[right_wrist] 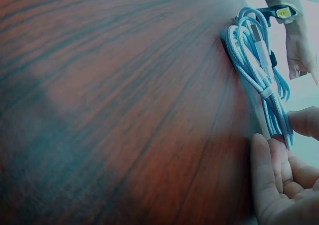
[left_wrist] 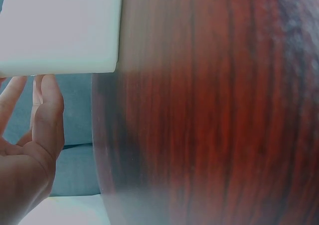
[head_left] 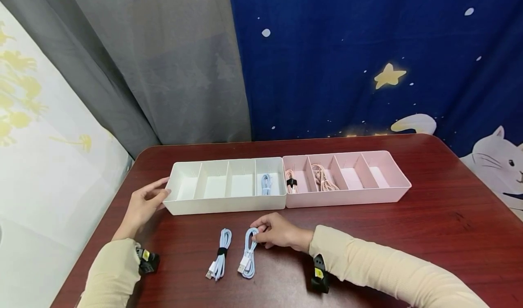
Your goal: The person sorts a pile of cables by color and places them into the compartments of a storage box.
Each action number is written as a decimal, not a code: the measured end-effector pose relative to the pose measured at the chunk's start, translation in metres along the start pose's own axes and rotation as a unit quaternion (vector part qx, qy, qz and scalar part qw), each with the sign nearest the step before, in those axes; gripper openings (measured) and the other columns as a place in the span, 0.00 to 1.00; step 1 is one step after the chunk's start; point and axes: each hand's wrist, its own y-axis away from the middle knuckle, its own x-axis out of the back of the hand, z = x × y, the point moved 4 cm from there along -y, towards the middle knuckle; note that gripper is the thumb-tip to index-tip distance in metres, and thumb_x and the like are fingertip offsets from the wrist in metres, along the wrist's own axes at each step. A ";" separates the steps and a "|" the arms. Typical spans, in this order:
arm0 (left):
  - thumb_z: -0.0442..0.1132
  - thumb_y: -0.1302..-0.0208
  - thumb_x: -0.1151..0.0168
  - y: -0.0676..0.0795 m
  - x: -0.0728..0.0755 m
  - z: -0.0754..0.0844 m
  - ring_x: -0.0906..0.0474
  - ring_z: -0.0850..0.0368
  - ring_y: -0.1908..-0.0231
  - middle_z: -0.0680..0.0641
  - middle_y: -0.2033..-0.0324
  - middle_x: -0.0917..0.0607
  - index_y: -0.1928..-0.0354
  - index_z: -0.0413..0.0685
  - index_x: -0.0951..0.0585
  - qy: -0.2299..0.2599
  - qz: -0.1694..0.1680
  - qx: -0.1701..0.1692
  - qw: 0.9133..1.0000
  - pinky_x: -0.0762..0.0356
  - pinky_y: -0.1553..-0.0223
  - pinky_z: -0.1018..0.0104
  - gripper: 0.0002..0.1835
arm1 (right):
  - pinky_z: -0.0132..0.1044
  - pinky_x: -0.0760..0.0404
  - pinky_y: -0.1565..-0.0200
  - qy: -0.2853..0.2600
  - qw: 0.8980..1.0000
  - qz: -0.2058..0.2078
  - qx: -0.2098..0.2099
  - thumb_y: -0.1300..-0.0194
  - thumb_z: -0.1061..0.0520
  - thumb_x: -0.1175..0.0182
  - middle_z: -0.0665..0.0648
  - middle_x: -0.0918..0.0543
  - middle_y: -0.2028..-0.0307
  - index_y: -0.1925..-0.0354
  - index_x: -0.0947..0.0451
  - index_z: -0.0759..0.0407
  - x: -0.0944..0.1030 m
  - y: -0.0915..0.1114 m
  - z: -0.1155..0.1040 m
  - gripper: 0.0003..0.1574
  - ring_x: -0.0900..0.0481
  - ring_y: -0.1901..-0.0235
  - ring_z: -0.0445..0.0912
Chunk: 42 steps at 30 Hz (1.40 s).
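Observation:
My right hand (head_left: 282, 232) pinches the upper end of a coiled light-blue charging cable (head_left: 246, 253) between thumb and fingers. In the right wrist view that cable (right_wrist: 260, 75) shows a pale tie around its coil, and its lower end sits between the thumb and fingertips. A second light-blue cable (head_left: 222, 256), bound with a black strap, lies on the table just left of it. My left hand (head_left: 144, 203) touches the left end of the white divided box (head_left: 229, 204) with extended fingers. In the left wrist view, its fingertips meet the edge of the box (left_wrist: 60, 30).
A pink divided box (head_left: 347, 198) adjoins the white one on the right. It holds a strapped pink cable (head_left: 291, 181) and a looser pink cable (head_left: 323, 178). One light-blue cable (head_left: 266, 184) lies in the white box's rightmost compartment. Curtains (head_left: 196, 63) hang behind the brown table (head_left: 441, 235).

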 end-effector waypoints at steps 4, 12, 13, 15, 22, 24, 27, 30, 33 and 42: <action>0.48 0.40 0.44 0.000 0.000 0.000 0.27 0.73 0.67 0.49 0.63 0.23 0.39 0.44 0.33 -0.005 -0.002 0.006 1.000 0.24 0.68 0.74 0.28 | 0.34 0.22 0.77 -0.007 1.000 -0.002 -0.009 0.48 0.67 0.39 0.51 0.24 0.77 0.57 0.25 0.72 0.001 -0.001 0.003 0.18 0.28 0.80 0.39; 0.49 0.40 0.44 0.001 0.000 -0.001 0.27 0.73 0.67 0.48 0.62 0.24 0.39 0.44 0.33 -0.001 -0.001 0.011 1.000 0.24 0.68 0.74 0.29 | 0.34 0.22 0.77 -0.025 1.000 -0.005 -0.012 0.50 0.70 0.41 0.51 0.25 0.77 0.59 0.26 0.73 0.004 -0.001 0.003 0.16 0.27 0.79 0.39; 0.49 0.40 0.44 0.001 0.000 -0.001 0.27 0.73 0.67 0.48 0.62 0.24 0.39 0.44 0.33 0.001 -0.001 0.011 1.000 0.24 0.68 0.74 0.29 | 0.34 0.22 0.76 -0.027 1.000 -0.004 -0.012 0.50 0.70 0.41 0.50 0.25 0.77 0.59 0.26 0.73 0.004 -0.001 0.003 0.16 0.27 0.79 0.39; 0.48 0.40 0.44 0.001 0.000 -0.001 0.26 0.72 0.67 0.48 0.62 0.24 0.39 0.44 0.33 0.003 0.000 0.009 1.000 0.24 0.68 0.74 0.29 | 0.35 0.22 0.76 -0.030 0.999 -0.003 -0.013 0.51 0.70 0.41 0.51 0.24 0.76 0.59 0.26 0.73 0.005 -0.001 0.003 0.17 0.27 0.79 0.39; 0.47 0.40 0.44 0.001 -0.001 -0.002 0.25 0.71 0.68 0.48 0.64 0.24 0.40 0.42 0.33 0.012 0.003 0.005 1.000 0.24 0.68 0.73 0.28 | 0.37 0.22 0.74 -0.044 0.999 -0.003 -0.017 0.50 0.70 0.42 0.56 0.22 0.73 0.60 0.26 0.73 0.007 0.001 0.002 0.15 0.26 0.77 0.39; 0.47 0.40 0.44 0.001 0.000 -0.002 0.25 0.71 0.68 0.48 0.63 0.24 0.40 0.43 0.33 0.010 0.002 0.006 1.000 0.24 0.68 0.73 0.28 | 0.36 0.22 0.74 -0.047 0.999 -0.003 -0.018 0.50 0.69 0.43 0.56 0.23 0.73 0.61 0.26 0.73 0.007 0.001 0.002 0.14 0.27 0.77 0.39; 0.48 0.40 0.44 0.001 0.000 -0.003 0.26 0.72 0.67 0.48 0.63 0.24 0.39 0.44 0.33 0.006 0.001 0.008 1.000 0.24 0.68 0.74 0.29 | 0.35 0.22 0.74 -0.057 0.998 -0.005 -0.020 0.49 0.69 0.43 0.56 0.23 0.73 0.62 0.27 0.74 0.007 0.001 0.002 0.13 0.26 0.77 0.40; 0.48 0.40 0.44 0.000 0.000 -0.003 0.26 0.71 0.68 0.50 0.64 0.24 0.39 0.43 0.33 0.010 0.001 0.007 1.000 0.24 0.68 0.73 0.29 | 0.35 0.21 0.74 -0.074 0.997 -0.010 -0.023 0.48 0.70 0.44 0.55 0.24 0.74 0.62 0.27 0.75 0.006 0.001 0.002 0.12 0.26 0.77 0.40; 0.48 0.40 0.44 0.000 0.000 -0.003 0.25 0.71 0.68 0.50 0.64 0.24 0.39 0.43 0.33 0.013 0.000 0.006 1.000 0.24 0.68 0.73 0.29 | 0.37 0.21 0.73 -0.092 0.995 -0.013 -0.026 0.47 0.71 0.45 0.55 0.24 0.74 0.62 0.28 0.75 0.005 0.001 0.002 0.11 0.25 0.77 0.41; 0.48 0.40 0.44 -0.001 0.000 -0.003 0.26 0.72 0.68 0.49 0.63 0.24 0.39 0.44 0.33 0.009 0.001 0.009 1.000 0.24 0.68 0.73 0.29 | 0.43 0.21 0.66 -0.165 0.986 -0.010 -0.035 0.46 0.73 0.49 0.58 0.24 0.74 0.62 0.31 0.77 0.001 0.001 0.002 0.10 0.23 0.74 0.45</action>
